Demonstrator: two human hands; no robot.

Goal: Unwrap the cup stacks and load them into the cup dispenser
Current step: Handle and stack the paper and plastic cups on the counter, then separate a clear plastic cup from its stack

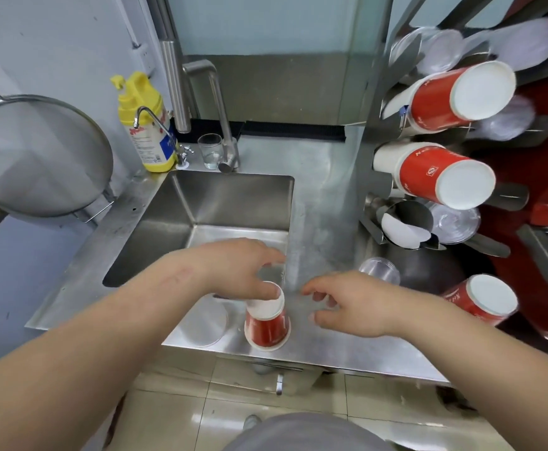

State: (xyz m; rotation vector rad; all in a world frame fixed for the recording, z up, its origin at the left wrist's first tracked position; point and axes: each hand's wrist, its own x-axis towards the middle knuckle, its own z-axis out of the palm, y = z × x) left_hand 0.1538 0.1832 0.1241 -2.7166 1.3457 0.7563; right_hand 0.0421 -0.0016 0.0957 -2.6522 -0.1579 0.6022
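A red paper cup with a white base stands upside down on the steel desk beside the sink. The left hand grasps its base; the right hand hovers nearby, fingers loose and empty.

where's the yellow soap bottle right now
The yellow soap bottle stands upper left in the head view, behind the sink's back-left corner, beside the small faucet.
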